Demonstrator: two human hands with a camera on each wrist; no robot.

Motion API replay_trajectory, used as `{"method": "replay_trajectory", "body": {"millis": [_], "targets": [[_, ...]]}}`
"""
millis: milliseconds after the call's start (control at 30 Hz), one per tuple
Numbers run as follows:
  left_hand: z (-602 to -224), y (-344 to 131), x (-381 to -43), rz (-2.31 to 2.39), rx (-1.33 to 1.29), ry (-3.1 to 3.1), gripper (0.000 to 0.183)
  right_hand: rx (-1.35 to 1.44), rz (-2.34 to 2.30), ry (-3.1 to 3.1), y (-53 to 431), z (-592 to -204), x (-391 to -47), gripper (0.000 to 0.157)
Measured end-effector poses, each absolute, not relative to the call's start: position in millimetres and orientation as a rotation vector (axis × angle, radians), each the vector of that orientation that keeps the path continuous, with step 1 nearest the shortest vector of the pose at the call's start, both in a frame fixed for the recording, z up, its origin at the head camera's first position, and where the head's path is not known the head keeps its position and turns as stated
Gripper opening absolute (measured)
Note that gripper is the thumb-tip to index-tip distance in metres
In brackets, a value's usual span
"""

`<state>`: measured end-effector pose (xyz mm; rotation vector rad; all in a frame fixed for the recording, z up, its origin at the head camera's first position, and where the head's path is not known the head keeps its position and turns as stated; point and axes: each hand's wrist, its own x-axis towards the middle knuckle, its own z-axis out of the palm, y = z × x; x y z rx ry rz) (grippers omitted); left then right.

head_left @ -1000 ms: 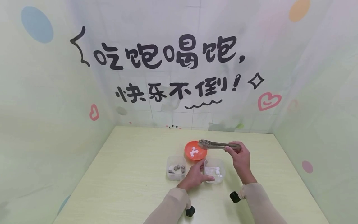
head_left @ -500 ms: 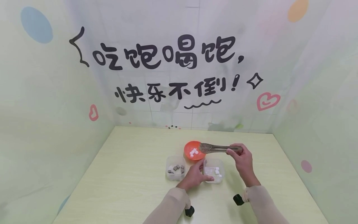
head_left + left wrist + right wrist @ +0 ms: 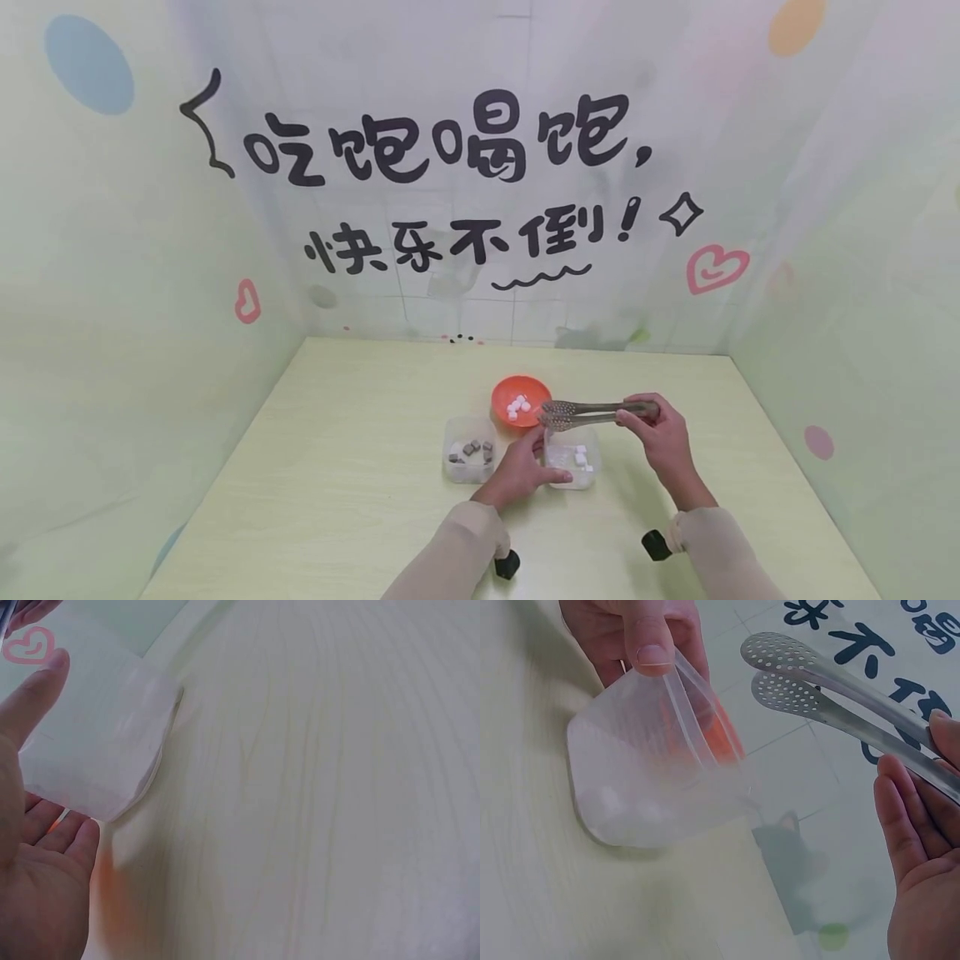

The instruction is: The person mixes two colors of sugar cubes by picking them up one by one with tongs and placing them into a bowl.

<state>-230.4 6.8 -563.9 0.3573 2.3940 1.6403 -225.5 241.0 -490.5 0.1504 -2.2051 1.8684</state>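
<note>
My right hand (image 3: pixel 666 435) holds metal tongs (image 3: pixel 600 412) by the handle end. In the right wrist view the perforated tong tips (image 3: pixel 780 656) stand slightly apart with nothing between them. They hover between the orange bowl (image 3: pixel 501 405) and the clear plastic box (image 3: pixel 588 478). My left hand (image 3: pixel 522 473) grips that box by its left side, thumb near and fingers behind. A few small white cubes (image 3: pixel 581 457) lie inside, and several similar white cubes (image 3: pixel 518 407) sit in the bowl. The left wrist view shows the box wall (image 3: pixel 105 742) between thumb and fingers.
Left of my left hand stands a second clear box (image 3: pixel 469 477) with several grey-brown cubes (image 3: pixel 468 450). All of it rests on a pale wooden table (image 3: pixel 337 467). A printed curtain (image 3: pixel 420 317) encloses the table at the back and sides.
My right hand has drawn the tongs from over the bowl towards me and slightly right, near the box's far edge. Their tips have spread apart. My left hand stays on the box.
</note>
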Motion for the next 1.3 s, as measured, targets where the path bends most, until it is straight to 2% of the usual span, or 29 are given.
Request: {"method": "replay_trajectory", "body": {"millis": [267, 667, 1300], "targets": [[-565.9, 4.9, -231.6, 1.674, 0.372, 2.360, 0.103, 0.191, 1.855, -2.269, 249.2, -492.5, -222.9, 0.028], [-561.4, 5.1, -230.1, 1.696, 0.407, 2.355, 0.094, 0.218, 1.765, -2.378, 260.4, -496.8, -217.6, 0.028], [-563.1, 4.7, -229.6, 1.681, 0.381, 2.357, 0.098, 0.384, 1.369, -2.560, 258.7, -496.3, -216.4, 0.023]]}}
